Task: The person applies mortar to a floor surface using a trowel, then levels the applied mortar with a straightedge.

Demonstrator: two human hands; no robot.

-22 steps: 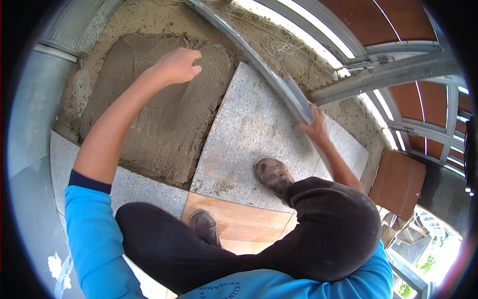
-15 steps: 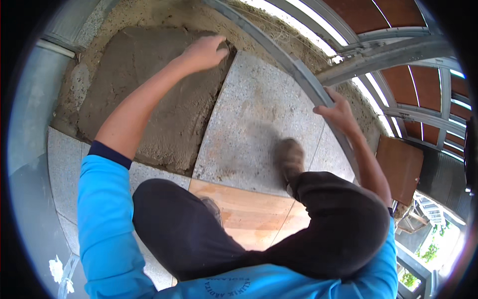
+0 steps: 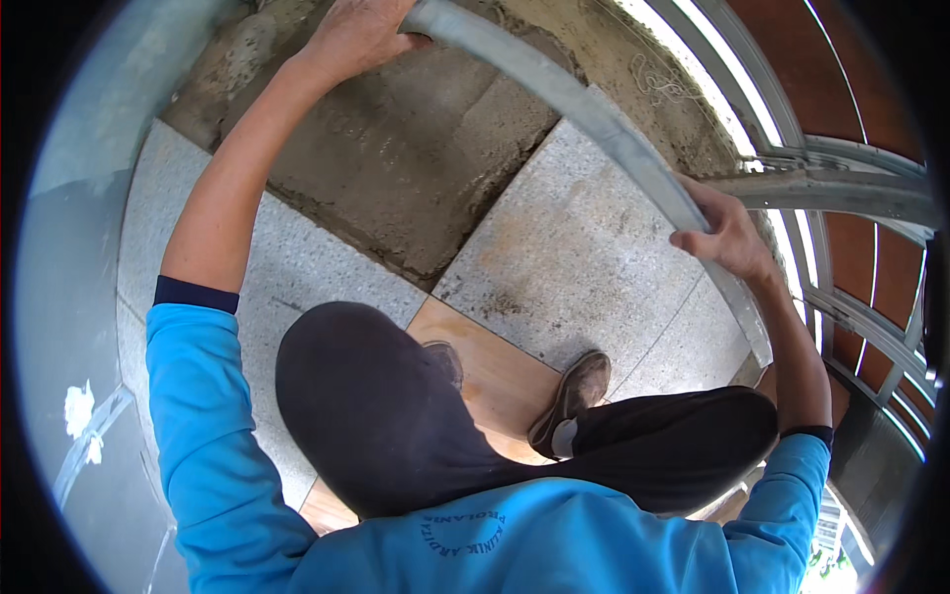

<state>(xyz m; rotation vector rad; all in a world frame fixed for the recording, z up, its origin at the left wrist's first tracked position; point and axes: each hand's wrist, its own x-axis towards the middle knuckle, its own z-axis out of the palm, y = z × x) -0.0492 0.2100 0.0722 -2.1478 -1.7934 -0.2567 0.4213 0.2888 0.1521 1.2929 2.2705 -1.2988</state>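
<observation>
A long grey metal bar (image 3: 564, 94) spans diagonally across the view, looking curved in the fisheye. My left hand (image 3: 366, 30) is closed on its upper-left end, and my right hand (image 3: 722, 233) grips it further down on the right. Beneath the bar is a square bed of wet grey mortar (image 3: 396, 148), bordered by speckled terrazzo tiles (image 3: 549, 257) to the right and below left. My shoe (image 3: 579, 391) rests by the right tile's lower edge, near a tan patterned tile (image 3: 480, 356).
A blue-grey wall (image 3: 69, 277) rises at the left. A metal beam (image 3: 821, 193) juts in from the right beside reddish-brown panels (image 3: 831, 59) in metal frames. Loose string (image 3: 663, 79) lies on sandy ground along the upper-right edge.
My left hand has moved up from over the mortar onto the bar's far end. My right hand and the bar have shifted rightward in view, and my right foot has stepped back.
</observation>
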